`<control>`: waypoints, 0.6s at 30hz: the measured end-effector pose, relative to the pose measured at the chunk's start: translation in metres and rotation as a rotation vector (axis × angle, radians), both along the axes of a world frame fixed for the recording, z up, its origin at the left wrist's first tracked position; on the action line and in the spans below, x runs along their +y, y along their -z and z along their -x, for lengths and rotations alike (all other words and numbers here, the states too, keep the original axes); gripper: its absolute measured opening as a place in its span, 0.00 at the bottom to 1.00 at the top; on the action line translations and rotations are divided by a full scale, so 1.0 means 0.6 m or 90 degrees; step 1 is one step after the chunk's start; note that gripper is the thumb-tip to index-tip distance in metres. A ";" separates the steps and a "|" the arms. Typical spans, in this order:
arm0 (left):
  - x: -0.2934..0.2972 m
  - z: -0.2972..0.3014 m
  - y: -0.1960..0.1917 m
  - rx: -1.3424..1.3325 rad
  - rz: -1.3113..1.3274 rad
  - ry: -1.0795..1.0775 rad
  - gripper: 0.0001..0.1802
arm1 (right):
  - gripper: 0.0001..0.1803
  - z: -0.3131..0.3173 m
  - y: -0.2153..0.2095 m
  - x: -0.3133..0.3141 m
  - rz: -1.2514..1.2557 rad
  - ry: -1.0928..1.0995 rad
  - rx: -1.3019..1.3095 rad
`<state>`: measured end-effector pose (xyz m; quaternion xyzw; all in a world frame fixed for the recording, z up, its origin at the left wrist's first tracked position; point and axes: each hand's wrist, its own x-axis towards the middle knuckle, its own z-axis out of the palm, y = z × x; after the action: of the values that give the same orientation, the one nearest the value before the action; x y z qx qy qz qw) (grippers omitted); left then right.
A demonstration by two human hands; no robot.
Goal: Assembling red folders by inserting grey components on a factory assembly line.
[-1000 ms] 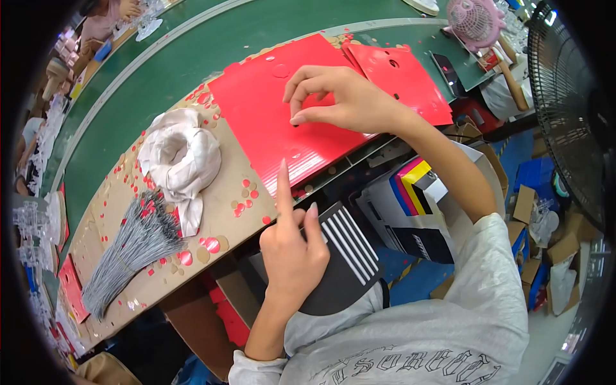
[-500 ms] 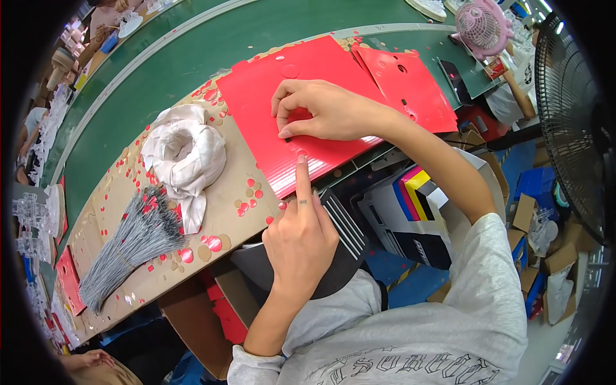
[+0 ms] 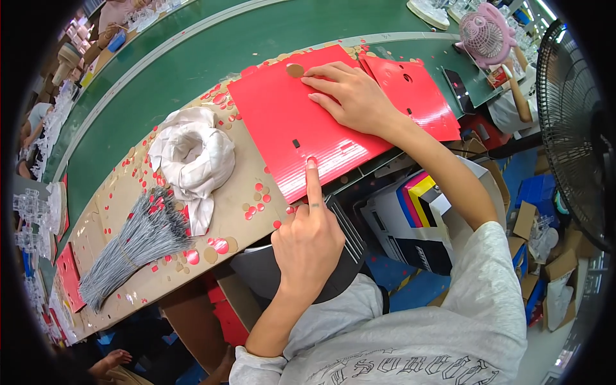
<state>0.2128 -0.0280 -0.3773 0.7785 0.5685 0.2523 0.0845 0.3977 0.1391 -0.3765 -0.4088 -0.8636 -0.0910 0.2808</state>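
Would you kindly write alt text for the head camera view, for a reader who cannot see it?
A person's left hand presses an index finger on the near edge of a red corrugated sheet on a cardboard-topped bench, while the right hand lies flat on it. To the left lie a white cloth bundle and a bunch of grey ties, among red punched dots.

head cam | worn on head | faces steeply down | close over cardboard-topped bench (image 3: pixel 128 192)
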 end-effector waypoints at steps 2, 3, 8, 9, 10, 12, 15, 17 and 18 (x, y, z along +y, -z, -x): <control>0.002 0.002 0.002 -0.007 -0.015 0.001 0.41 | 0.16 0.004 -0.004 0.004 -0.015 -0.002 -0.007; 0.004 0.002 0.004 -0.007 -0.016 0.000 0.41 | 0.16 0.006 -0.007 0.005 0.018 0.015 -0.021; 0.002 0.003 -0.002 -0.001 -0.005 0.005 0.41 | 0.14 0.003 -0.021 0.017 0.086 0.008 0.026; -0.001 0.002 -0.002 -0.001 -0.005 0.006 0.41 | 0.13 0.003 -0.023 0.017 0.118 0.012 0.027; 0.001 0.003 0.003 -0.009 -0.016 0.003 0.41 | 0.12 0.005 -0.026 0.024 0.142 0.014 0.029; 0.003 0.005 0.007 -0.015 -0.037 -0.003 0.41 | 0.13 0.000 -0.030 0.037 0.166 -0.003 0.034; -0.002 -0.002 0.004 -0.036 0.010 -0.004 0.37 | 0.14 -0.021 -0.022 0.084 0.125 0.026 0.035; -0.004 -0.003 0.001 -0.013 0.015 -0.012 0.37 | 0.17 -0.013 -0.008 0.105 0.064 0.085 0.041; -0.005 -0.003 0.000 0.006 0.018 -0.015 0.37 | 0.17 -0.016 -0.012 0.118 0.065 0.082 0.042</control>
<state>0.2147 -0.0308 -0.3771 0.7717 0.5815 0.2412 0.0899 0.4076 0.2098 -0.3693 -0.4804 -0.8290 -0.0511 0.2818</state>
